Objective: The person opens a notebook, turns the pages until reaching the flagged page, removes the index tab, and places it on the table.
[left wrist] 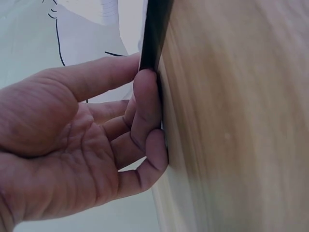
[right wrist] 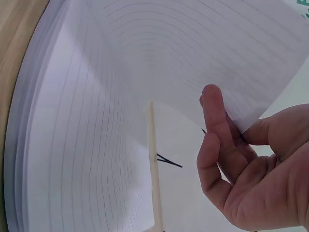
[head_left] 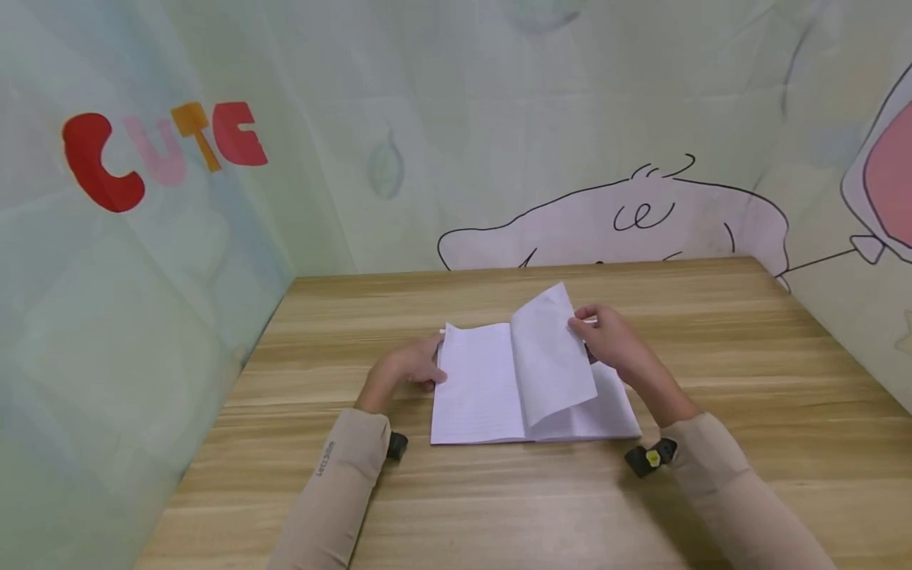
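Observation:
An open notebook (head_left: 479, 388) with lined white pages lies on the wooden table. My right hand (head_left: 609, 342) pinches one raised page (head_left: 552, 356) near its upper outer corner, thumb on one side and fingers on the other. That page (right wrist: 193, 53) curves up from the spine in the right wrist view, above the lined pages (right wrist: 87, 130) still lying flat. At the notebook's left edge, my left hand (head_left: 413, 362) grips the side with the thumb on top. Seen from the left wrist, its curled fingers (left wrist: 147, 104) reach under the dark cover edge (left wrist: 155, 38).
The wood-grain table (head_left: 499, 507) stretches around the notebook on all sides. Behind it hangs a pale printed backdrop (head_left: 399, 119) with a cartoon figure and coloured letters. Dark wrist cameras (head_left: 650, 457) sit below both hands by the beige sleeves (head_left: 720, 467).

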Tool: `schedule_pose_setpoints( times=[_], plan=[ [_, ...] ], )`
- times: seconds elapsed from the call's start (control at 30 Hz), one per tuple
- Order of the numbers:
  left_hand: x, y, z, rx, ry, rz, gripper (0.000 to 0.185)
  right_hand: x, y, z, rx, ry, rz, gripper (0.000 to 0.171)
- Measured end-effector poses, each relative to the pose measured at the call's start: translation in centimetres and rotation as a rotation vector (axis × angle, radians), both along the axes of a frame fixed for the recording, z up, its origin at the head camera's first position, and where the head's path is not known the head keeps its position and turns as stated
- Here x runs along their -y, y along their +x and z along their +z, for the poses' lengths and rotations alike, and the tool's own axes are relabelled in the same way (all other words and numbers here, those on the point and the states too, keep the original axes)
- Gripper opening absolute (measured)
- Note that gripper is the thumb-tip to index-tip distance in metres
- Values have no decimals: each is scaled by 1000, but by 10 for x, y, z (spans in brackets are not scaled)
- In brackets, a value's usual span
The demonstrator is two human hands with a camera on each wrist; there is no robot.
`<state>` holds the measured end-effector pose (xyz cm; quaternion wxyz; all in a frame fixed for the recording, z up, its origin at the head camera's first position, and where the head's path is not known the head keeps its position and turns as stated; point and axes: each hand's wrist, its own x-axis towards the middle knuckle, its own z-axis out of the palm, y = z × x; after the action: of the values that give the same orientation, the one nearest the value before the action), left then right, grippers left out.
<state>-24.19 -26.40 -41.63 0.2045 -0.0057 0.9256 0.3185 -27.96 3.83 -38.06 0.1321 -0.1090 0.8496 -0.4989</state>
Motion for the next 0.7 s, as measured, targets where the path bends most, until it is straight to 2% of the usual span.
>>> schedule_pose_setpoints(
  times=[0.13,0.3,0.4,0.53,0.63,0.7],
  plan=[
    [1,0,2,-6,-3,-10,78,9,0,3,84,-51,17,38],
    [2,1,4,-11,1,-13,76,24,-1,2,92,-39,-29,35],
    [3,1,3,-18,35,3,71,35,-1,1,108,-74,-39,32],
    [4,3,2,-38,67,14,54,54,1,0,121,-103,-11,28],
    [3,5,4,-52,85,19,39,67,2,-3,117,-88,10,24],
    [2,5,4,-53,102,27,35,75,4,-5,129,-82,33,22]
  ],
)
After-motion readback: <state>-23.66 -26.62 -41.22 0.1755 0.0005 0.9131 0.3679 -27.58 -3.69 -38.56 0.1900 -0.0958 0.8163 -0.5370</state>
